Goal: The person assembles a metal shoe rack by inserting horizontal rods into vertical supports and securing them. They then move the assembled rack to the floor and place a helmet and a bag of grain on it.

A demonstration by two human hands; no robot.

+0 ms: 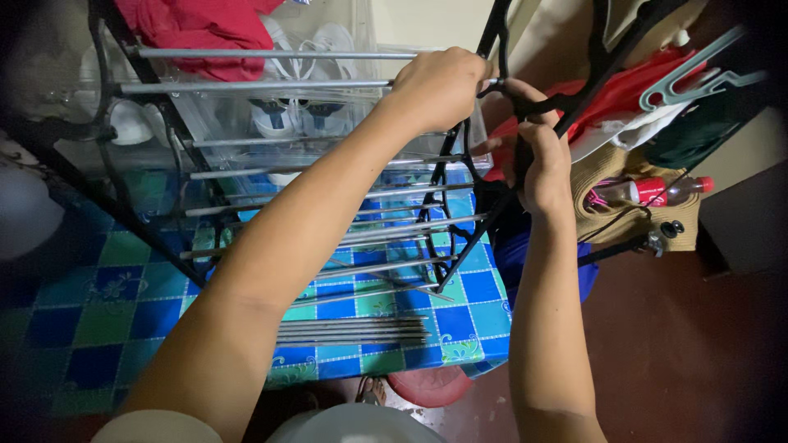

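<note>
Upper left of frame: black rack side frame (123,176) stands with a run of metal rods (328,193) already seated across it, stepping down toward centre. Lower centre: several loose rods (353,330) lie on the blue-green checked tablecloth (98,303), not yet fitted. Upper centre: left hand (439,86) closed around the end of the top rod (263,84). Just right: right hand (538,156) curled tight on the black end frame (484,164), where that rod meets it. Judged partway assembled.
</note>
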